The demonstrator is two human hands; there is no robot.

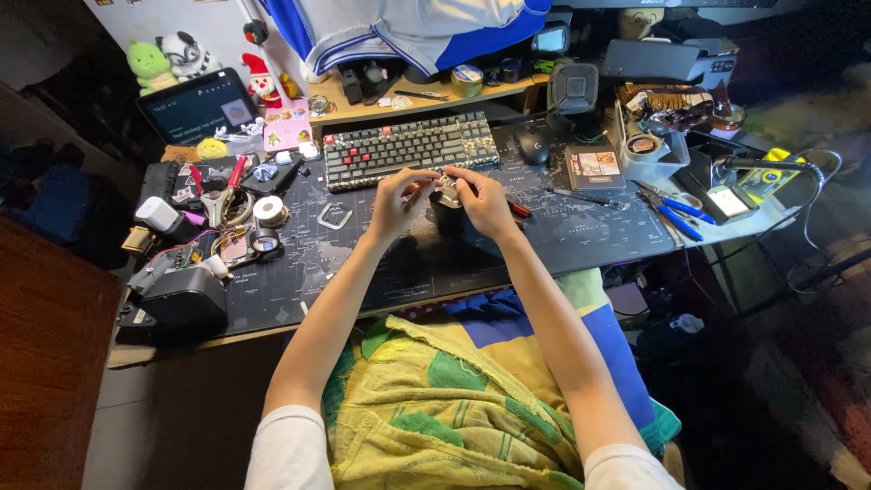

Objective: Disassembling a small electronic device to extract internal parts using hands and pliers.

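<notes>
Desk: cluttered dark printed desk mat (544,245), red-and-grey mechanical keyboard (410,147) behind the hands.
Head view: left hand (396,201) and right hand (485,201) both pinch a small silvery metal part (446,188) above the mat's middle.
Risk: I reckon the part could slip from the fingertips and drop among the clutter.
Unclear: fingers cover most of the part; what it is can't be made out.

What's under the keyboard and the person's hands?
A dark desk mat with a faint map pattern lies under the keyboard and both hands, left hand and right hand. The desk below the mat is mostly covered.
</notes>
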